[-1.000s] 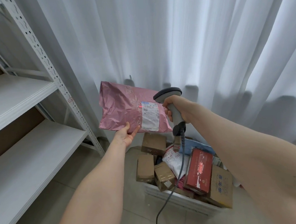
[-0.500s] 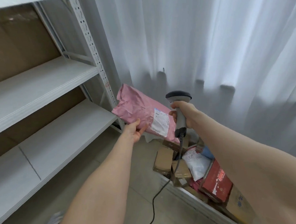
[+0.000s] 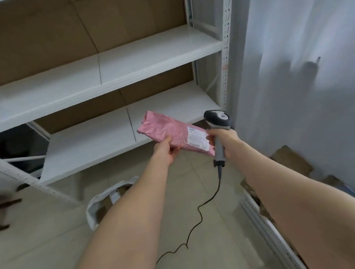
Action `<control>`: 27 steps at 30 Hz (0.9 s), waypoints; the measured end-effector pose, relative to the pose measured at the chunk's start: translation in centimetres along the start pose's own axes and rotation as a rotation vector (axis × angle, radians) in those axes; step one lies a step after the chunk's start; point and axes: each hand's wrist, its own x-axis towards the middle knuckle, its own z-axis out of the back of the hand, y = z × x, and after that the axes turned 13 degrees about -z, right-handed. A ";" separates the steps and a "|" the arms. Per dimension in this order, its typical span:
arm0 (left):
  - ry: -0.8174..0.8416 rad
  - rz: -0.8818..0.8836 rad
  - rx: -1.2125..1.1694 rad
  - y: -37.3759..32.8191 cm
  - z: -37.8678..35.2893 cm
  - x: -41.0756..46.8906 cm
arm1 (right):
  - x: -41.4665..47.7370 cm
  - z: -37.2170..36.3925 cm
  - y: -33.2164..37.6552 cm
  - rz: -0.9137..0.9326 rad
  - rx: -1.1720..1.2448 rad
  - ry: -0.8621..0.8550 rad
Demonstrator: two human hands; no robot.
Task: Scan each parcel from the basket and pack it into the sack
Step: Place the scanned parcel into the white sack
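Shelf (image 3: 105,80): white, fills the upper left.
Curtain (image 3: 304,62): white, right side.
Basket (image 3: 260,225): lower right, mostly behind the right arm.
Sack (image 3: 97,205): white, on the floor, lower left of centre.
Parcel (image 3: 163,127): pink, centre, held in the air.
Scanner (image 3: 217,119): just right of the parcel.
Left hand (image 3: 166,151): grips the parcel's near edge.
Right hand (image 3: 227,140): fingers wrapped round the scanner's handle.

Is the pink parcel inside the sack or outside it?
Outside. The left hand holds the pink parcel in the air; the white sack sits apart on the floor.
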 end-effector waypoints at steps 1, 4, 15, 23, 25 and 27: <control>-0.040 -0.006 -0.011 -0.5 1.8 0.4 | 0.2 -1.9 -0.5 0.005 -0.018 0.022; -0.128 -0.026 -0.046 -1.9 7.5 1.6 | 0.8 -7.9 -2.4 0.007 -0.089 0.074; -0.327 0.030 -0.178 -4.7 30.3 10.3 | 6.4 -30.3 -13.5 -0.144 -0.252 0.183; -0.460 0.141 -0.172 -2.8 42.3 22.0 | 15.9 -42.7 -21.2 -0.231 -0.286 0.119; -0.485 0.142 -0.199 -0.7 44.5 24.6 | 18.8 -44.1 -24.0 -0.248 -0.292 0.101; -0.514 0.122 -0.262 1.8 46.2 27.3 | 21.6 -45.0 -26.8 -0.264 -0.289 0.085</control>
